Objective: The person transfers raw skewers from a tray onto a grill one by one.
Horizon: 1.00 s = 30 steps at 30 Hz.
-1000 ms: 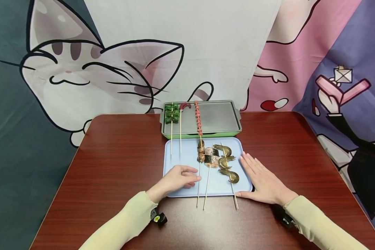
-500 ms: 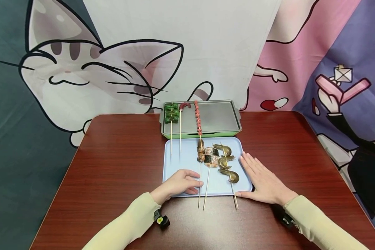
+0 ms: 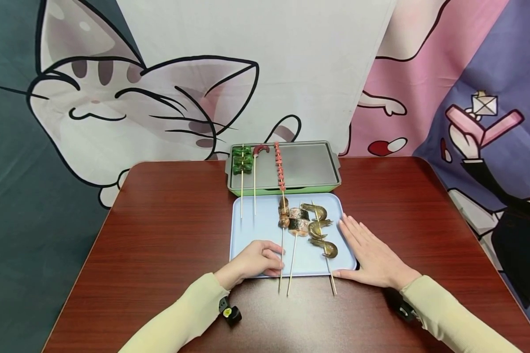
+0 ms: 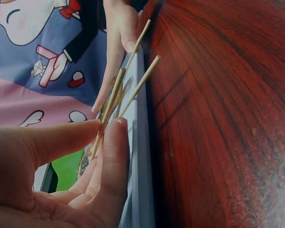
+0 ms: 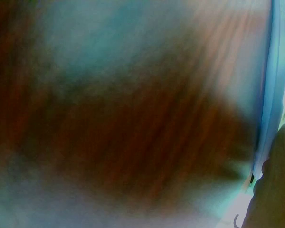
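My left hand [image 3: 257, 260] pinches the bare stick of a skewer with brown rounded pieces [image 3: 284, 215] between thumb and fingertips. That skewer lies at the middle of the blue tray [image 3: 256, 225]; its pinched stick [image 4: 115, 92] shows close up in the left wrist view. Just right of it on the tray are a skewer with a dark-skinned, pale-edged piece [image 3: 298, 220] and a shrimp skewer [image 3: 321, 230]. Fingers straight, my right hand [image 3: 375, 257] rests against the tray's right edge, its thumb by the shrimp skewer's stick. The right wrist view is mostly blurred.
Behind the tray stands a grey-topped green grill pan [image 3: 313, 166]. On it lie a green pepper skewer [image 3: 243, 161], a dark red curled piece on a stick [image 3: 260, 149] and a pink-red skewer [image 3: 280, 166], their sticks reaching over the tray. The wooden table [image 3: 168, 215] surrounds them.
My left hand has moved slightly right and toward the tray's front edge, and its fingers have closed on the brown-piece skewer's stick. The right hand stays in place.
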Each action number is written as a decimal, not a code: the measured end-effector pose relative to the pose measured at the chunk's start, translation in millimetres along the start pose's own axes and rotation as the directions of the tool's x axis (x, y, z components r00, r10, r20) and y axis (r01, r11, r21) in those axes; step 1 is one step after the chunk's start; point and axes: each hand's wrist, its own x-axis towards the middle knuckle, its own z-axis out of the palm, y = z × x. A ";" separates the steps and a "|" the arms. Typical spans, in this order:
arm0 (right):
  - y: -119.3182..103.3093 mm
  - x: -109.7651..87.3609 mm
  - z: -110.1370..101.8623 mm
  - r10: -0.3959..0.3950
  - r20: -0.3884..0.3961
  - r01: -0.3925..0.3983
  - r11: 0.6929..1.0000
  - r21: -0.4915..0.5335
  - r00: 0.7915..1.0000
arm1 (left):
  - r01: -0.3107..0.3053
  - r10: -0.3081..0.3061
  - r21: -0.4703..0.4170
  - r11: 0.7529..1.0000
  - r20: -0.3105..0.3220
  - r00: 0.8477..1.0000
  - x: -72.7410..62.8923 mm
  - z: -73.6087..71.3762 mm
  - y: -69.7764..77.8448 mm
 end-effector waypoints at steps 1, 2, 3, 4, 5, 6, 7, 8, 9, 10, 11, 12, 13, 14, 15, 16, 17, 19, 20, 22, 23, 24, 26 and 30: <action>0.1 0.1 -0.1 -0.001 -0.001 0.001 1.000 0.000 1.000 | -0.003 0.003 -0.005 1.000 -0.003 1.000 0.1 0.3 -0.4; 0.3 0.1 -0.1 -0.001 -0.002 0.001 1.000 0.000 1.000 | -0.004 0.004 -0.009 1.000 -0.006 1.000 0.1 0.5 -0.6; 0.4 0.2 -0.2 -0.002 -0.002 0.002 1.000 0.001 1.000 | -0.004 0.004 -0.016 1.000 -0.007 1.000 0.1 0.7 -0.7; 0.5 0.3 -0.3 -0.003 -0.003 0.003 1.000 0.001 1.000 | -0.001 0.001 -0.024 1.000 -0.008 1.000 0.0 0.9 -0.8; 0.6 0.5 -0.3 -0.005 -0.003 0.005 1.000 0.002 1.000 | 0.003 -0.003 -0.033 0.999 -0.009 1.000 -0.2 1.0 -0.8; 0.7 0.5 -0.3 -0.006 -0.004 0.006 1.000 0.003 1.000 | 0.008 -0.008 -0.043 0.999 -0.008 1.000 -0.4 1.1 -0.8; 0.8 0.6 -0.4 -0.006 -0.004 0.006 1.000 0.003 1.000 | 0.014 -0.014 -0.053 0.998 -0.008 1.000 -0.6 1.2 -0.9; 0.7 0.6 -0.5 -0.006 -0.005 0.006 1.000 0.003 1.000 | 0.019 -0.019 -0.064 0.998 -0.008 1.000 -0.7 1.3 -0.9; 0.7 0.7 -0.6 -0.006 -0.005 0.006 1.000 0.003 1.000 | 0.025 -0.026 -0.076 0.997 -0.008 1.000 -0.9 1.4 -0.9; 0.5 0.6 -0.7 -0.006 -0.004 0.006 1.000 0.002 1.000 | 0.030 -0.031 -0.084 0.996 -0.009 0.999 -1.1 1.5 -0.9; 0.4 0.5 -0.8 -0.006 -0.003 0.006 1.000 0.003 1.000 | 0.032 -0.033 -0.088 0.996 -0.009 0.999 -1.4 1.6 -0.8; 0.1 0.3 -1.1 -0.005 -0.003 0.005 1.000 0.003 1.000 | 0.032 -0.033 -0.090 0.995 -0.009 0.999 -1.7 1.7 -0.8; -0.1 0.2 -1.2 -0.006 -0.002 0.006 1.000 0.000 1.000 | 0.031 -0.032 -0.090 0.995 -0.010 0.999 -1.8 1.7 -0.7; -0.4 0.1 -1.3 -0.006 -0.001 0.006 1.000 -0.001 1.000 | 0.030 -0.031 -0.090 0.995 -0.010 0.999 -2.0 1.7 -0.8; -0.8 0.0 -1.5 -0.007 -0.001 0.007 1.000 -0.002 1.000 | 0.029 -0.031 -0.088 0.996 -0.011 0.999 -2.2 1.6 -1.0; -1.1 0.0 -1.8 -0.007 0.000 0.007 1.000 -0.004 1.000 | 0.026 -0.027 -0.086 0.996 -0.011 1.000 -2.4 1.5 -1.0; -1.3 0.0 -2.1 -0.007 0.002 0.007 1.000 -0.006 1.000 | 0.022 -0.023 -0.084 0.996 -0.012 1.000 -2.7 1.5 -0.9; -1.8 0.1 -2.7 -0.006 0.005 0.006 1.000 -0.010 1.000 | 0.014 -0.015 -0.085 0.996 -0.013 1.000 -3.3 1.6 -0.8; -2.1 0.1 -3.1 -0.004 0.008 0.004 1.000 -0.009 1.000 | 0.009 -0.010 -0.086 0.996 -0.015 1.000 -3.6 1.8 -0.5; -2.3 0.0 -3.5 0.003 0.015 -0.002 1.000 -0.009 1.000 | -0.001 0.000 -0.088 0.996 -0.018 1.000 -3.8 2.0 0.4; -2.4 0.1 -3.7 0.006 0.018 -0.005 1.000 -0.008 1.000 | -0.006 0.005 -0.088 0.996 -0.020 1.000 -4.0 2.3 0.9; -2.5 0.2 -3.8 0.008 0.019 -0.008 1.000 -0.007 1.000 | -0.010 0.008 -0.089 0.996 -0.022 1.000 -4.1 2.4 1.6; -2.5 0.1 -3.7 0.012 0.022 -0.011 1.000 -0.006 1.000 | -0.018 0.016 -0.090 0.996 -0.024 1.000 -4.6 3.2 3.0; -2.2 0.0 -3.3 0.010 0.025 -0.010 1.000 -0.013 1.000 | -0.030 0.030 -0.087 0.996 -0.012 0.999 -6.8 7.1 6.5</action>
